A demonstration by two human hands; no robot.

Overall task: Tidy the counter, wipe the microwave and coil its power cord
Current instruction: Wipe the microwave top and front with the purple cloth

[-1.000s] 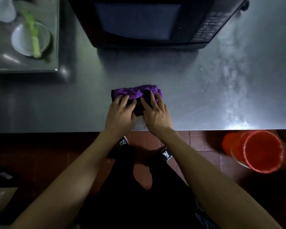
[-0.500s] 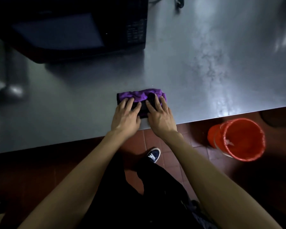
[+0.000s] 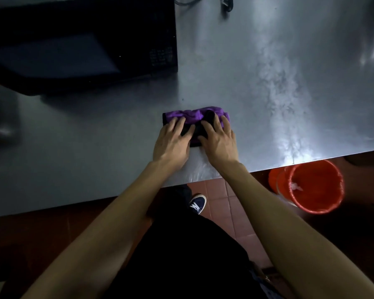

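Observation:
A folded purple and black cloth (image 3: 192, 115) lies on the steel counter (image 3: 268, 87) near its front edge. My left hand (image 3: 171, 141) and my right hand (image 3: 219, 141) both rest flat on the cloth with fingers spread, side by side, pressing it down. The black microwave (image 3: 84, 44) stands at the back left, its keypad facing me. Part of its power cord and plug (image 3: 227, 4) shows at the top edge, behind the microwave's right side.
An orange bucket (image 3: 315, 186) stands on the red tiled floor just below the counter's edge, at the right. My shoe (image 3: 198, 203) is on the tiles under the counter edge. A dim object sits at the far left of the counter.
The view has swung to the right, so the microwave now sits at the left and the tray with the plate is out of sight. Both hands stay flat on the cloth.

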